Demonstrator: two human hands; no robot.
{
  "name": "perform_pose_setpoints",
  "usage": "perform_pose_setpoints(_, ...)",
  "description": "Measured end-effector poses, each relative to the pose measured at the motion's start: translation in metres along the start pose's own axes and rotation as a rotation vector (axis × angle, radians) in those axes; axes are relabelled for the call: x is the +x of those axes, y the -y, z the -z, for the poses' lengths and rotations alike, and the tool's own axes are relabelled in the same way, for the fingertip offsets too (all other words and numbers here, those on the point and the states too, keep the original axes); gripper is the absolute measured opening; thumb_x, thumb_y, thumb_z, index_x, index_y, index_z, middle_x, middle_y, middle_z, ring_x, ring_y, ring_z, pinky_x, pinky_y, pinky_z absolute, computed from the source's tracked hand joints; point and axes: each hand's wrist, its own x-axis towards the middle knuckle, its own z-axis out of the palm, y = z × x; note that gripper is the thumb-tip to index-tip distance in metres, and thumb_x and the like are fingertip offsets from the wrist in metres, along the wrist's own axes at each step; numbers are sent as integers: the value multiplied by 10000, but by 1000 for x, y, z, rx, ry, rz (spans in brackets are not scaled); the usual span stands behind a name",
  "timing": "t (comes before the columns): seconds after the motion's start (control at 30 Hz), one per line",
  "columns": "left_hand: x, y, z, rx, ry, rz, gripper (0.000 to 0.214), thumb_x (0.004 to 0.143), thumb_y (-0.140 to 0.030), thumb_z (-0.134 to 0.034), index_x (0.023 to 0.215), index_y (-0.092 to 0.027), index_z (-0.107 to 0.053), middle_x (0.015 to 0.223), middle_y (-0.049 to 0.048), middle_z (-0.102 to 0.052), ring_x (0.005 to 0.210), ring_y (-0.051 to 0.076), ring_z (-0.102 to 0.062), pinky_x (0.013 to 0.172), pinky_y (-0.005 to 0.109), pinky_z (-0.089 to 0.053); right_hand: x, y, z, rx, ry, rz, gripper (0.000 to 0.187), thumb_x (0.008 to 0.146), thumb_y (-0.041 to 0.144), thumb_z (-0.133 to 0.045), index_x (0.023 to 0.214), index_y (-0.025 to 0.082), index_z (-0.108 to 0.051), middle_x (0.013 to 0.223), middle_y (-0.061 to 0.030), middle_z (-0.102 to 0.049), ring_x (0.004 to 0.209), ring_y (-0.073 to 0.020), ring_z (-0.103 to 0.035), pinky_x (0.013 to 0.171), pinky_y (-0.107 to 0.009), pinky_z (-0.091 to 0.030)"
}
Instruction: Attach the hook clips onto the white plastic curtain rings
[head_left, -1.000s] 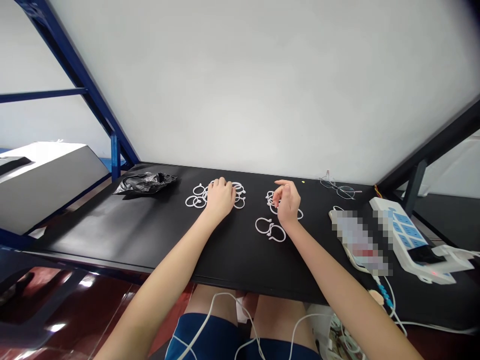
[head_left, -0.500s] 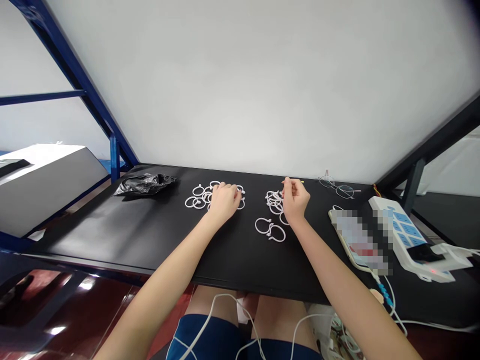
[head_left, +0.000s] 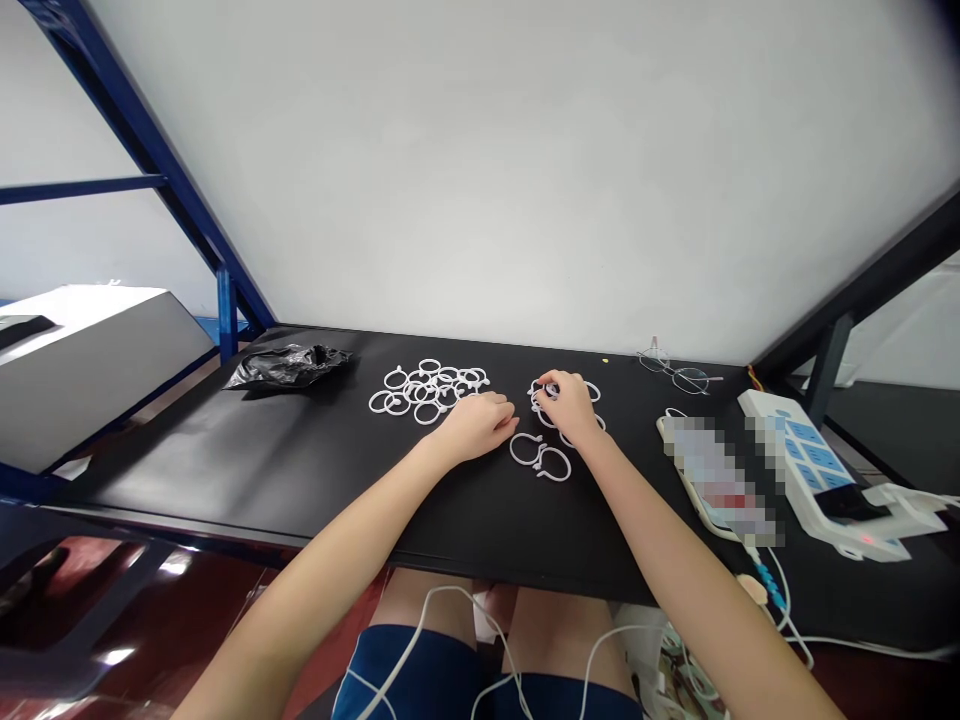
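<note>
Several white plastic rings, each with a small eyelet, lie on the black tabletop in two piles. My left hand (head_left: 480,425) rests at the near right edge of the left pile of rings (head_left: 427,392), its fingers curled down; whatever they hold is hidden. Over the right pile of rings (head_left: 596,392), my right hand (head_left: 568,405) pinches a white ring (head_left: 535,397) between thumb and forefinger. Nearer to me, a pair of rings (head_left: 553,464) lies with eyelets close together, just below the space between my hands.
A crumpled black plastic bag (head_left: 289,367) lies at the left. To the right are eyeglasses (head_left: 690,380), a phone (head_left: 712,480) on a cable and a power strip (head_left: 817,470) with plugs. A wall (head_left: 525,200) stands behind the black table (head_left: 315,450).
My left hand has moved right and nearer, off the middle of the left pile. My right hand has shifted left and down onto the right pile, uncovering rings on its right side.
</note>
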Motion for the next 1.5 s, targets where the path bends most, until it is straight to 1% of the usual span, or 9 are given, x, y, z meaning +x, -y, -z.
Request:
perform_pose_setpoints(0.2, 0, -1, 1, 1, 24, -8, 281, 911, -275, -478, 648, -176, -484, 716, 16, -547, 662, 135, -525, 554, 247, -340, 0, 0, 2, 43, -21, 41, 153, 757, 140, -524, 812, 198, -655, 815, -52, -706, 862, -238, -553, 794, -371, -438)
perform_pose_setpoints(0.3, 0, -2, 1, 2, 26, -2, 284, 913, -276, -475, 646, -178, -487, 715, 18, -542, 661, 138, -528, 552, 250, -346, -1, 1, 2, 49, -26, 48, 143, 765, 142, -528, 798, 198, -655, 811, -51, -709, 863, -238, -556, 791, -370, -441)
perform_pose_setpoints(0.57, 0, -1, 0, 1, 17, -2, 280, 905, -270, -492, 643, -176, -471, 712, 9, -548, 656, 134, -523, 548, 249, -336, -1, 8, 1, -11, 40, 30, 84, 755, 241, -590, 771, 207, -665, 855, -43, -710, 885, -246, -555, 833, -382, -410)
perform_pose_setpoints(0.8, 0, -1, 1, -6, 25, -5, 279, 902, -267, -500, 640, -173, -474, 714, 12, -560, 677, 136, -539, 558, 249, -351, -3, 14, 2, -64, 81, 48, 154, 753, 358, -641, 744, 205, -656, 875, -49, -683, 883, -251, -565, 854, -407, -375)
perform_pose_setpoints(1.0, 0, -2, 1, -19, 33, -3, 268, 902, -271, -501, 654, -175, -473, 729, 6, -564, 677, 132, -529, 551, 245, -328, -2, 7, -3, -25, 71, 98, 133, 758, 314, -632, 686, 201, -642, 834, -44, -669, 842, -230, -557, 842, -393, -370)
perform_pose_setpoints(1.13, 0, -1, 1, -17, 48, 8, 264, 901, -269, -501, 656, -173, -481, 736, 6, -566, 669, 128, -523, 555, 240, -327, -2, 8, -5, 1, 58, 99, 157, 758, 311, -631, 649, 198, -619, 774, -34, -668, 810, -223, -559, 860, -401, -374)
perform_pose_setpoints(1.33, 0, 0, 1, -12, 41, 5, 270, 905, -270, -491, 654, -172, -481, 728, 9, -559, 655, 125, -511, 553, 240, -319, -2, 12, -4, 57, -16, 124, 183, 764, 303, -630, 619, 205, -578, 708, -21, -663, 749, -211, -564, 833, -398, -399)
perform_pose_setpoints(1.4, 0, 0, 1, -13, 31, 2, 272, 905, -270, -492, 651, -171, -476, 722, 8, -553, 659, 126, -513, 556, 239, -324, -2, 14, -3, 80, -77, 145, 179, 771, 299, -627, 628, 209, -568, 693, -14, -658, 730, -205, -569, 840, -403, -409)
perform_pose_setpoints(1.5, 0, -1, 2, -13, 24, 11, 272, 906, -268, -492, 652, -171, -477, 710, 7, -538, 666, 126, -522, 564, 234, -345, -3, 19, -1, 97, -220, 215, 185, 796, 294, -616, 644, 211, -552, 674, -3, -640, 721, -194, -585, 924, -434, -398)
